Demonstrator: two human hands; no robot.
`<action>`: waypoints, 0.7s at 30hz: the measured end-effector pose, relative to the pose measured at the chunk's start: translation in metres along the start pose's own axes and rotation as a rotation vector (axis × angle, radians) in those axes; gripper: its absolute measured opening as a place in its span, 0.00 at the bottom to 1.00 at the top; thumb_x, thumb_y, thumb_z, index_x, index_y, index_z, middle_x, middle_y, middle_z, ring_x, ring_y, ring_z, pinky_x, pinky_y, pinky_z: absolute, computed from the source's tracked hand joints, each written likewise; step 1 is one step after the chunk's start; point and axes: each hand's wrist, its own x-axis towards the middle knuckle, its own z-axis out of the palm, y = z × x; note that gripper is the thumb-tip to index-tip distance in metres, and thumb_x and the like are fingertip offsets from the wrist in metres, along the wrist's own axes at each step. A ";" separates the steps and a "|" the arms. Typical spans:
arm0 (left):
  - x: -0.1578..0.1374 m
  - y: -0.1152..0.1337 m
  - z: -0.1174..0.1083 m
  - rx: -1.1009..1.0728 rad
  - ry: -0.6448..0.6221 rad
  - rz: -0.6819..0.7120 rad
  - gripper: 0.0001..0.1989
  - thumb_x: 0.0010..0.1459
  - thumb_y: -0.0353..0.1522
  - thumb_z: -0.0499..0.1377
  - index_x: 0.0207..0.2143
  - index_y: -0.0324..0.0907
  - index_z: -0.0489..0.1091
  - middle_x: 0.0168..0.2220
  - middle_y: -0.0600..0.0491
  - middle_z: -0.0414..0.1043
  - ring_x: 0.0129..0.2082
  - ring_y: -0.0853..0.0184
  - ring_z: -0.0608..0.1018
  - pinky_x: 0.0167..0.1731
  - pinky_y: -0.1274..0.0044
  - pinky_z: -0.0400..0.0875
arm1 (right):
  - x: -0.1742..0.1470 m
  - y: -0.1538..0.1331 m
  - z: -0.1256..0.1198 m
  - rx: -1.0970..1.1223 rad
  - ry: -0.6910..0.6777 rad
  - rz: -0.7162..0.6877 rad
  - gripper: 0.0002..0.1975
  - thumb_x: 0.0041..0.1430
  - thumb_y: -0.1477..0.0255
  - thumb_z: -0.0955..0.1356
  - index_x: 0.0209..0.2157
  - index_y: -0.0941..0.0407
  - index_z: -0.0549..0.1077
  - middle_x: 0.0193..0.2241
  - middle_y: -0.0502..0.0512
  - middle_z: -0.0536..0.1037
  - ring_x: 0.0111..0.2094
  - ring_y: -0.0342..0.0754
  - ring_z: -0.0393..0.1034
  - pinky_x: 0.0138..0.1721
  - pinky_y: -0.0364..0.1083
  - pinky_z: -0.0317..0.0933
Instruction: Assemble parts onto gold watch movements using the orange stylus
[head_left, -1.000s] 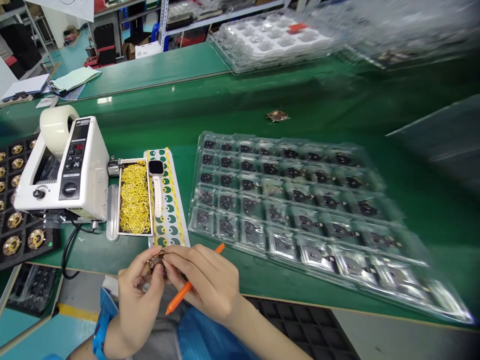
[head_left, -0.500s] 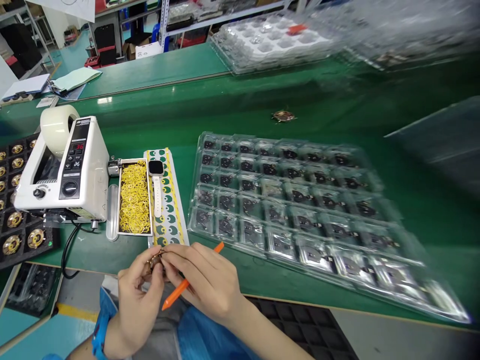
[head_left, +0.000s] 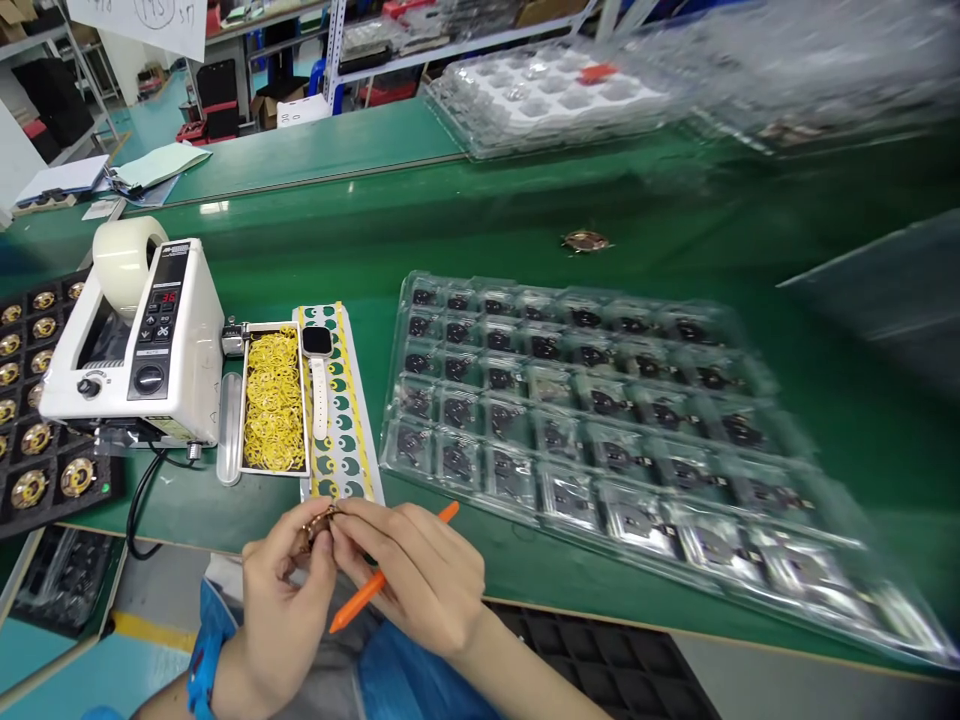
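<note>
Near the bench's front edge, my left hand [head_left: 289, 590] is closed around a small round copper-coloured part [head_left: 318, 524], pinched between thumb and fingers. My right hand [head_left: 424, 570] presses its fingertips against the part's right side. An orange stick [head_left: 360, 602] with a pointed end lies across the right palm, held by the curled fingers. Most of the part is hidden by the fingers. Just beyond the hands lies a sheet of die-cut stickers [head_left: 346, 430] with a white-strapped watch [head_left: 319, 372] on it.
A box of yellow rings [head_left: 274, 400] stands beside a white tape dispenser [head_left: 176, 350]. To the left is a black tray of gold round parts [head_left: 41, 490]. A clear compartment tray [head_left: 480, 505] with dark parts spreads rightward. One loose round part [head_left: 586, 240] lies behind it.
The camera view has shifted slightly, so the bench items appear a little lower and further right. Both hands keep the same grip on the copper-coloured part and the orange stick.
</note>
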 end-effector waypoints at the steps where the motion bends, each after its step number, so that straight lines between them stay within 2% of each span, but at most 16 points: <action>1: 0.000 0.000 0.000 -0.005 -0.003 -0.001 0.10 0.58 0.27 0.58 0.41 0.40 0.77 0.30 0.52 0.81 0.27 0.69 0.81 0.28 0.86 0.75 | 0.000 0.000 0.000 0.004 0.003 0.006 0.04 0.65 0.81 0.64 0.38 0.63 0.72 0.30 0.64 0.80 0.27 0.49 0.72 0.24 0.45 0.66; 4: 0.002 -0.002 0.000 -0.046 -0.027 -0.035 0.09 0.58 0.28 0.58 0.41 0.40 0.76 0.29 0.53 0.81 0.26 0.70 0.81 0.28 0.86 0.75 | 0.000 -0.001 0.001 0.016 0.001 0.036 0.04 0.66 0.80 0.64 0.38 0.62 0.72 0.30 0.63 0.79 0.26 0.49 0.72 0.24 0.45 0.66; 8: 0.007 -0.005 -0.003 -0.238 -0.057 -0.180 0.07 0.57 0.33 0.63 0.37 0.40 0.71 0.26 0.55 0.78 0.27 0.71 0.80 0.30 0.85 0.75 | 0.002 -0.009 -0.002 0.106 -0.007 0.172 0.04 0.65 0.80 0.65 0.38 0.59 0.69 0.32 0.59 0.78 0.28 0.48 0.72 0.28 0.45 0.66; 10: 0.011 -0.005 -0.006 -0.343 -0.075 -0.264 0.11 0.55 0.37 0.65 0.32 0.40 0.68 0.22 0.57 0.75 0.23 0.72 0.78 0.27 0.84 0.74 | 0.005 -0.012 -0.009 0.211 -0.016 0.287 0.02 0.66 0.75 0.66 0.40 0.58 0.68 0.33 0.59 0.77 0.30 0.48 0.72 0.28 0.44 0.66; 12: 0.015 -0.005 -0.010 -0.414 -0.102 -0.327 0.16 0.52 0.40 0.67 0.29 0.40 0.65 0.21 0.57 0.74 0.19 0.72 0.77 0.23 0.83 0.74 | 0.007 -0.013 -0.020 0.315 -0.049 0.416 0.06 0.69 0.68 0.64 0.42 0.57 0.66 0.32 0.56 0.74 0.26 0.46 0.69 0.23 0.42 0.63; 15: 0.019 -0.003 -0.016 -0.465 -0.160 -0.359 0.18 0.49 0.41 0.69 0.28 0.39 0.65 0.21 0.57 0.73 0.18 0.71 0.77 0.21 0.82 0.74 | 0.011 -0.010 -0.034 0.445 -0.211 0.570 0.07 0.72 0.69 0.59 0.42 0.54 0.66 0.28 0.49 0.70 0.20 0.42 0.62 0.20 0.40 0.58; 18: 0.020 -0.001 -0.019 -0.444 -0.227 -0.371 0.18 0.48 0.41 0.69 0.26 0.39 0.65 0.19 0.57 0.71 0.17 0.71 0.76 0.19 0.82 0.72 | 0.012 -0.008 -0.037 0.624 -0.424 0.601 0.06 0.71 0.74 0.59 0.42 0.52 0.66 0.28 0.47 0.71 0.23 0.42 0.65 0.24 0.39 0.61; 21: 0.019 0.001 -0.017 -0.372 -0.268 -0.403 0.17 0.47 0.39 0.68 0.25 0.40 0.63 0.17 0.59 0.68 0.13 0.73 0.72 0.15 0.84 0.66 | 0.011 -0.009 -0.033 0.743 -0.491 0.613 0.07 0.70 0.76 0.59 0.38 0.52 0.65 0.28 0.46 0.71 0.26 0.42 0.66 0.28 0.39 0.62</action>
